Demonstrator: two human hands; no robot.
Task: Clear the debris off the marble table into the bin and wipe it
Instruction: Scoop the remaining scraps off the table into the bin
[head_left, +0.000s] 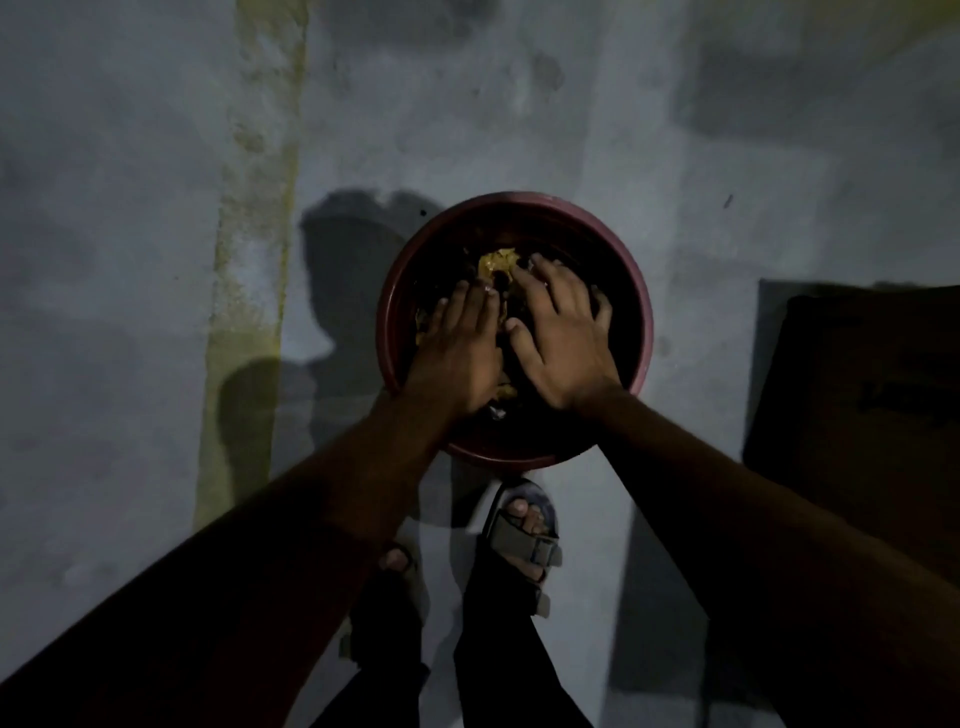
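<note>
A round dark-red bin (644, 322) stands on the grey floor right in front of my feet. Inside it lies dark debris with a yellowish crumpled piece (496, 261) near the far side. Both hands are over the bin's mouth, palms down. My left hand (457, 353) has its fingers stretched forward above the debris. My right hand (563, 338) is spread wide beside it, thumb pointing toward the left hand. Neither hand plainly grips anything; what is under the palms is hidden. The marble table is out of view.
The scene is dim. A dark boxy object (862, 415) stands on the floor to the right of the bin. A yellowish stripe (254, 260) runs down the grey floor on the left. My sandalled feet (524, 535) are just behind the bin.
</note>
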